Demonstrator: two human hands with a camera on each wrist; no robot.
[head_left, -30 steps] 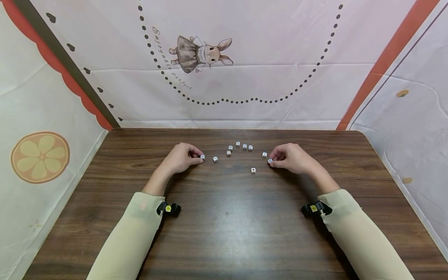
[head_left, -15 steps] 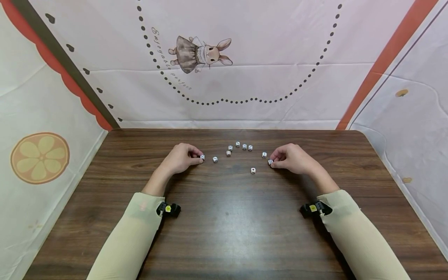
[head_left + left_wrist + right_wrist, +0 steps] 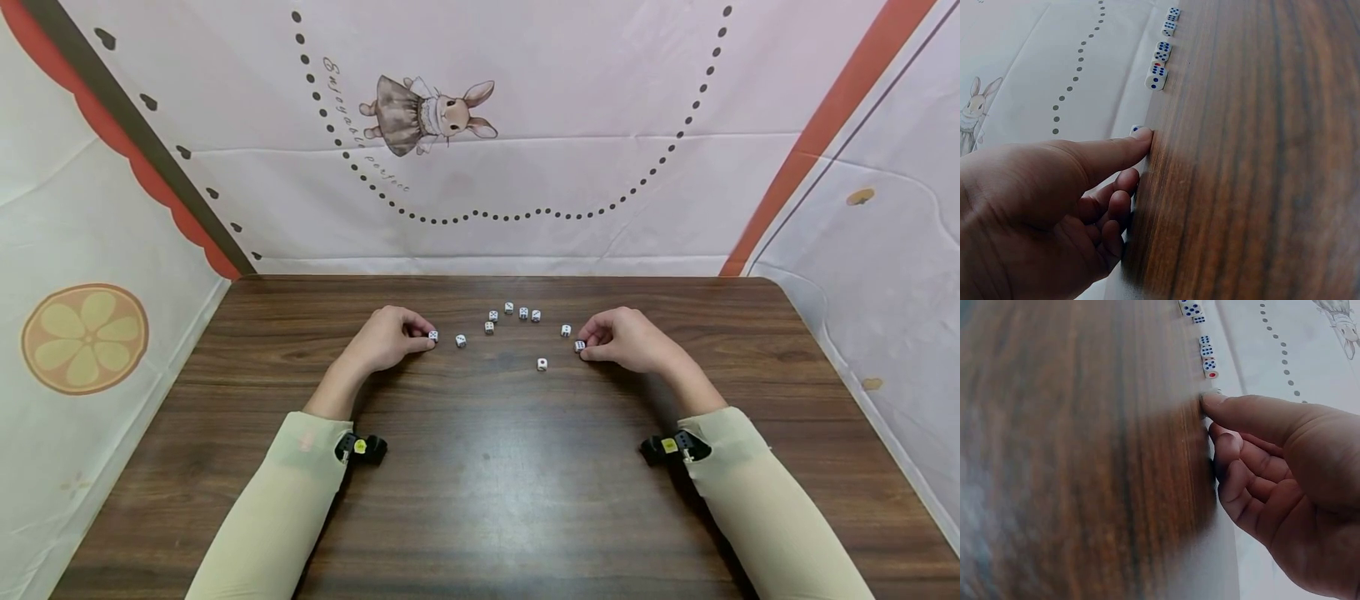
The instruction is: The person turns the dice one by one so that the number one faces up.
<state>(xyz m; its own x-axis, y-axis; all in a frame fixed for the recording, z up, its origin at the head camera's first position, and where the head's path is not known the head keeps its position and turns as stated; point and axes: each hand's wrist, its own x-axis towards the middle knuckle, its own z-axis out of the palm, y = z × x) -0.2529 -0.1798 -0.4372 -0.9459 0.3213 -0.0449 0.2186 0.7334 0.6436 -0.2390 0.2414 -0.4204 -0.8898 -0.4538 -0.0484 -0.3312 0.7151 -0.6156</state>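
Observation:
On the left of the dice group, my left hand (image 3: 386, 338) pinches a white die (image 3: 433, 337) between thumb and fingers at the tabletop. Most of that die is covered by the thumb in the left wrist view. My right hand (image 3: 624, 340) pinches another die (image 3: 580, 346), which shows a face of several dark pips. In the right wrist view the thumb hides nearly all of it. A loose die (image 3: 461, 341) lies just right of my left fingertips. Close to my right fingertips are a die (image 3: 566, 331) and, nearer me, a die with one large pip (image 3: 542, 364).
Several more dice lie between the hands towards the back, among them a die (image 3: 489, 327) and a die (image 3: 523, 313). They rest on a brown wood-grain table (image 3: 487, 483). A printed cloth (image 3: 570, 150) hangs behind the table's far edge, with more cloth at both sides.
The die in my right hand has turned slightly and shifted a little to the right. My left hand and the loose dice look unmoved.

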